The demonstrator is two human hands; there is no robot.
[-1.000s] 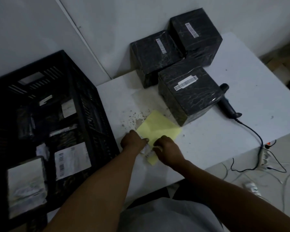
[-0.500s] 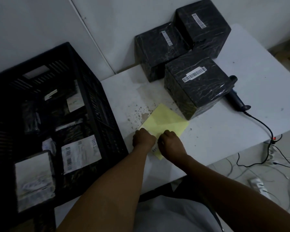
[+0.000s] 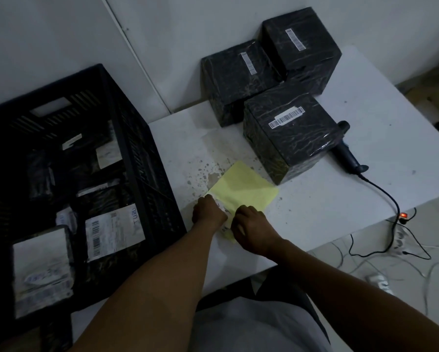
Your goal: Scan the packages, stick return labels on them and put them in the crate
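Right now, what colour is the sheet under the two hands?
Pale yellow. The sheet lies on the white table; the head view shows it best.

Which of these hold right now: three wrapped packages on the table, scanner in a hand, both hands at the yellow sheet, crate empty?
1. Three black wrapped packages stand on the table. True.
2. The scanner is in a hand. False: it lies on the table beside the nearest package.
3. The left hand and right hand are both at the yellow sheet. True.
4. The crate is empty. False: labelled packages lie inside.
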